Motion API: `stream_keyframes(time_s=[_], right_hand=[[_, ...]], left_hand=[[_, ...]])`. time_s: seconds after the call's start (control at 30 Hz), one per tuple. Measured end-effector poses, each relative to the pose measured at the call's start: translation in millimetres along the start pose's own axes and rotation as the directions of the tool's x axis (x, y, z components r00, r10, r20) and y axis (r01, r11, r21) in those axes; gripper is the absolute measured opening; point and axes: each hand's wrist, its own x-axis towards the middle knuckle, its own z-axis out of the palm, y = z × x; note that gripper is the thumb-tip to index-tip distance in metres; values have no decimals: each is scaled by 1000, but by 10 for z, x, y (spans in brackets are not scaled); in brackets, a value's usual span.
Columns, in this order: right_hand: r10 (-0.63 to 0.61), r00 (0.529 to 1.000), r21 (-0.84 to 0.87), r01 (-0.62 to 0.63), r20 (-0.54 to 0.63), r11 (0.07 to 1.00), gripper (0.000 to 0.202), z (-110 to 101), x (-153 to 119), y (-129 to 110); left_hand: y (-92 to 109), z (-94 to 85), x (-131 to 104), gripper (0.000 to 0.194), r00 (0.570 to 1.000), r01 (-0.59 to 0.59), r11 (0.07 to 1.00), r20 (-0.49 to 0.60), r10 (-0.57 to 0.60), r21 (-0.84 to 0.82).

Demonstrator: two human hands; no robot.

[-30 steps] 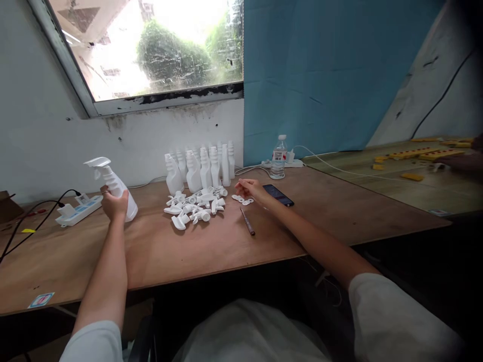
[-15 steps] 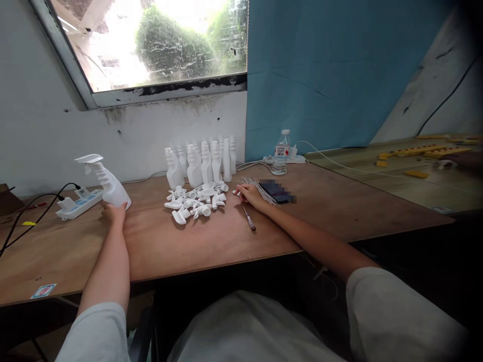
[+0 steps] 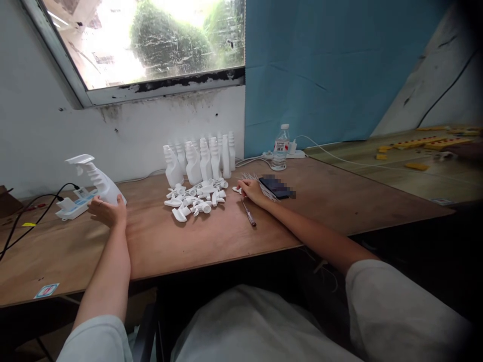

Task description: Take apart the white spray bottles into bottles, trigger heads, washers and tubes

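Note:
At the left, my left hand point(image 3: 107, 212) is wrapped round the lower part of a white spray bottle point(image 3: 102, 183) that has its trigger head on. My right hand point(image 3: 251, 190) is on the table right of the middle, its fingertips pressed together at a small white piece point(image 3: 237, 190), too small to make out. Thin white tubes point(image 3: 267, 189) lie beside and behind that hand. Below it lies a screwdriver point(image 3: 249, 213). Several loose white trigger heads point(image 3: 196, 201) are piled in the middle, in front of a group of white bottles point(image 3: 193, 166) without heads.
A power strip point(image 3: 77, 205) with black cables is at the left. Behind my right hand are a dark phone point(image 3: 277, 187) and a water bottle point(image 3: 280, 148). A sticker point(image 3: 47, 290) marks the table's front left edge. Yellow pieces point(image 3: 417, 166) lie at the far right.
My left hand has shifted up and round the spray bottle, its fingers more spread, and the bottle has moved slightly left. My right hand has barely moved. The view has shifted a little.

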Motion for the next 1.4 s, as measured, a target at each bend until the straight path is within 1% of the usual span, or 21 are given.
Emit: stream_keyframes(time_s=[0.07,0.1,0.13,0.17,0.2,0.27,0.33,0.4,0.53,0.6,0.63,0.7,0.77,0.83,0.9,1.07,1.1,1.13,1.17,1.23,1.4], right_hand=[[-30,1000,-63,29,-9,998,29,0,-10,-3],[-46,999,-96,44,-12,994,28,3,-16,-4],[-62,998,-129,60,-12,990,28,7,-21,-6],[-76,997,-162,74,-12,984,28,11,-23,-7],[-89,996,-194,85,-12,977,28,14,-22,-5],[-111,994,-257,105,-7,961,29,15,-7,6],[-129,992,-313,125,7,941,29,9,23,28],[-149,988,-358,150,31,921,29,-2,56,58],[-178,982,-423,190,70,886,28,-16,85,111],[-184,980,-446,198,74,873,27,-14,81,121],[-186,980,-456,200,75,867,27,-12,80,120],[-192,979,-470,204,74,859,27,-14,87,104],[-196,978,-480,203,67,854,26,-38,107,73],[-191,980,-491,191,50,850,26,-95,136,40],[-176,984,-507,167,32,846,27,-182,160,18],[-83,996,-554,92,41,827,29,-403,178,41],[-59,997,-566,79,54,821,29,-431,176,48],[-35,997,-577,69,70,814,29,-453,172,53],[-11,996,-588,62,91,807,29,-469,167,53],[30,990,-607,60,136,792,29,-487,156,42],[78,971,-629,85,226,772,30,-496,133,-11]], left_hand=[[145,-12,-66,47,984,-176,983,12,177,-54],[228,1,-105,41,961,-270,959,40,275,-90],[314,27,-152,36,925,-360,923,76,372,-133],[402,62,-208,30,876,-444,877,118,468,-184],[488,102,-271,26,814,-515,822,162,558,-243],[650,180,-416,23,657,-615,693,242,714,-376],[788,226,-561,28,492,-656,565,284,823,-500],[900,225,-677,34,358,-660,460,290,888,-594],[1033,128,-777,34,154,-645,301,266,951,-702],[1058,80,-781,32,88,-642,253,259,962,-724],[1063,65,-780,31,70,-642,239,255,964,-728],[1063,56,-777,32,60,-645,225,245,968,-731],[1057,70,-778,32,66,-644,218,231,971,-733],[1051,90,-780,32,87,-638,217,211,974,-739],[1043,99,-778,31,131,-627,224,183,974,-746],[1046,23,-790,27,316,-596,275,94,944,-754],[1062,-4,-810,26,341,-590,278,78,937,-758],[1085,-29,-841,25,355,-584,274,63,933,-764],[1115,-52,-883,24,358,-578,262,48,933,-773],[1192,-88,-1002,26,340,-565,217,15,940,-796],[1396,-155,-1446,31,232,-504,68,-59,971,-861]])
